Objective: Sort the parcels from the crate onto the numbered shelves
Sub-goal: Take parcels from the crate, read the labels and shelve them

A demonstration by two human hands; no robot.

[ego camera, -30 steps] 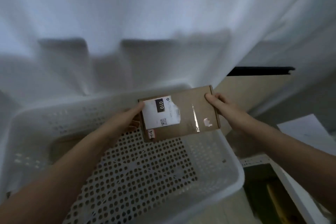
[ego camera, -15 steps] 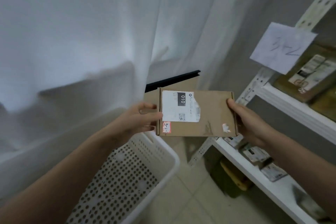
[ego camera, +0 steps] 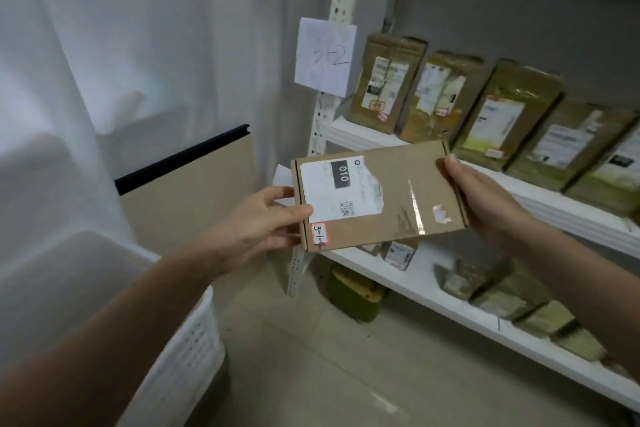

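Head view: the flat parcel point(ego camera: 379, 196) hangs between both hands, long axis running hand to hand. The left hand point(ego camera: 263, 222) pinches its left short edge, thumb on top by the label point(ego camera: 341, 192); the right hand point(ego camera: 485, 204) clasps the right edge. The shelves point(ego camera: 568, 211) lie just beyond the right hand, the nearer one; the crate point(ego camera: 194, 340) sits low under the left forearm.

Both hands, left hand point(ego camera: 258, 224) and right hand point(ego camera: 485, 204), hold a flat cardboard parcel point(ego camera: 388, 198) before the shelves point(ego camera: 540, 198).
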